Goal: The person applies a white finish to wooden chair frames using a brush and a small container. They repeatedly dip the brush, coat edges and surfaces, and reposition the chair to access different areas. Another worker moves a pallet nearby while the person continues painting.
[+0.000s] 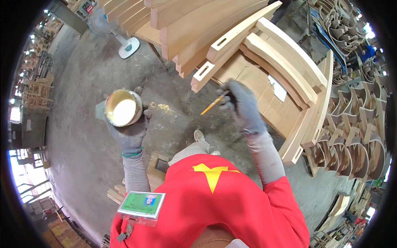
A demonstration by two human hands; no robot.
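Left hand, grey-gloved, wrapped round a round tub with white contents, its mouth facing up. Right hand, gloved likewise, closed on a slim yellow tool; exact kind too small to tell. Tool's tip points toward the left hand's side, between the hands, apart from the tub. Just beyond and right of the right hand: pale wooden frame with slotted ends and curved rails. Stacked curved wooden parts farther right. Well beyond the left hand, a fan on a round base.
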